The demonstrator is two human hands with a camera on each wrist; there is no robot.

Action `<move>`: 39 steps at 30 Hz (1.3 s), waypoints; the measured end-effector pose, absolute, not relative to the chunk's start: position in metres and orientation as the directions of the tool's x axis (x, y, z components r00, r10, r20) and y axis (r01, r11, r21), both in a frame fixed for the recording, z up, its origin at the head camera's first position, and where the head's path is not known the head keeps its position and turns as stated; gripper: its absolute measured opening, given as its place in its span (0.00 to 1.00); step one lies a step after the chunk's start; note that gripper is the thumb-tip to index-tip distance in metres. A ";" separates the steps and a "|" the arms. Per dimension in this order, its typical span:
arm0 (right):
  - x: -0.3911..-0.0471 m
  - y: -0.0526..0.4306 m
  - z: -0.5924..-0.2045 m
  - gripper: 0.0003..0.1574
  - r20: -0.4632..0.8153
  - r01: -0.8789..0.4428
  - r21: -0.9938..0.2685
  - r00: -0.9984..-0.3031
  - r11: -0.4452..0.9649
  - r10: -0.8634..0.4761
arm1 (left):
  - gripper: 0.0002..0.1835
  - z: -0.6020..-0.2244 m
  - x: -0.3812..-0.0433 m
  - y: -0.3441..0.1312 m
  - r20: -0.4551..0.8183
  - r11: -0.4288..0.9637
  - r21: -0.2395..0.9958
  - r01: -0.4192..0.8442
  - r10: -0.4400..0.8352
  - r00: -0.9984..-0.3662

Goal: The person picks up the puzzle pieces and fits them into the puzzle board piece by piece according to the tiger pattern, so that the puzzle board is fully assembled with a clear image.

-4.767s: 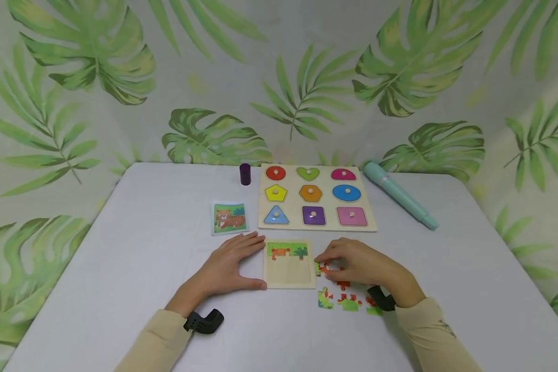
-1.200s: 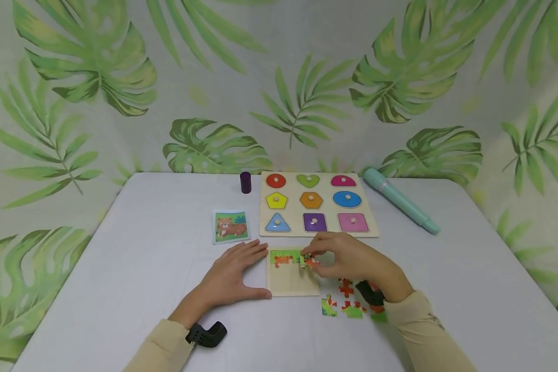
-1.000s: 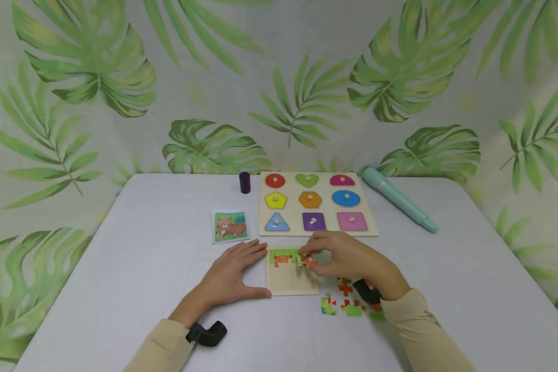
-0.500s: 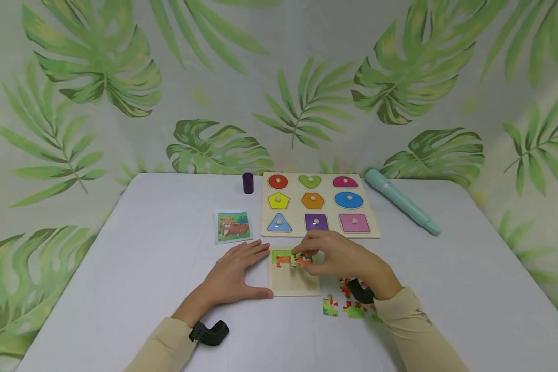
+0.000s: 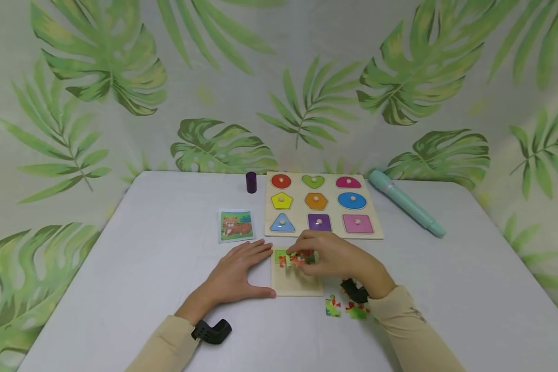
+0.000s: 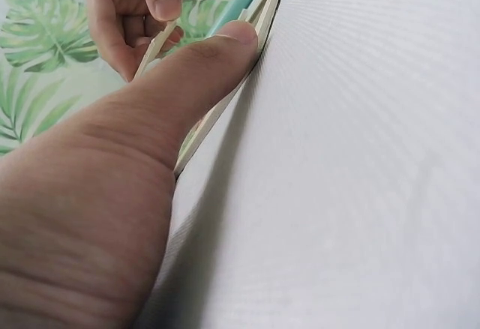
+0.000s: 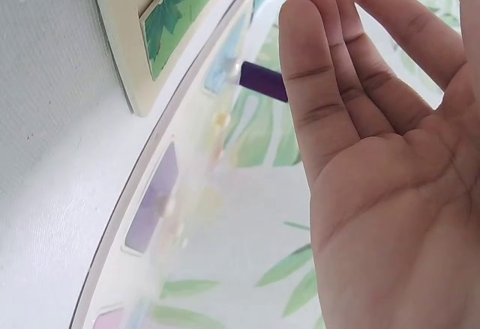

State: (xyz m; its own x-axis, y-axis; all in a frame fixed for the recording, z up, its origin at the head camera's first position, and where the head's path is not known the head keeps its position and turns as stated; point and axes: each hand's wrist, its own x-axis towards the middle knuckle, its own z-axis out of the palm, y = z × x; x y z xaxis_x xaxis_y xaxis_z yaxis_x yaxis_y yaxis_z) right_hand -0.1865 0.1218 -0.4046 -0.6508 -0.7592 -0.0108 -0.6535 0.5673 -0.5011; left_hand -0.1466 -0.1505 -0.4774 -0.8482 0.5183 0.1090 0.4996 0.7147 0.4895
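While the outstretched left hand (image 5: 231, 275) touches the tray (image 5: 294, 285), the right hand (image 5: 335, 256) pinches a puzzle piece (image 5: 296, 260)

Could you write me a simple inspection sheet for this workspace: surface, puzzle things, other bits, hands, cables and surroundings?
Surface: white-covered table, no spill seen.
Job's things: puzzle tray, filled only along its far side; loose pieces near its right side, some hidden by the wrist.
Clutter: purple cylinder, picture card, shape board, teal pen-like object.
Hands: left hand touches the tray's edge; right hand pinches a puzzle piece above the tray.
Cables: nothing seen.
Surroundings: leaf-print backdrop.
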 end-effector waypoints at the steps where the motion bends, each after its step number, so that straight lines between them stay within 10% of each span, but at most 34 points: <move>1: -0.187 0.121 -0.404 0.20 -0.009 -0.656 -0.497 -0.650 0.568 -0.760 | 0.54 -0.477 -0.147 -0.151 0.105 0.717 0.488 0.498 0.518 -0.849; 39: -0.182 0.105 -0.421 0.20 0.025 -0.701 -0.484 -0.609 0.524 -0.793 | 0.54 -0.476 -0.146 -0.149 0.088 0.711 0.513 0.480 0.513 -0.854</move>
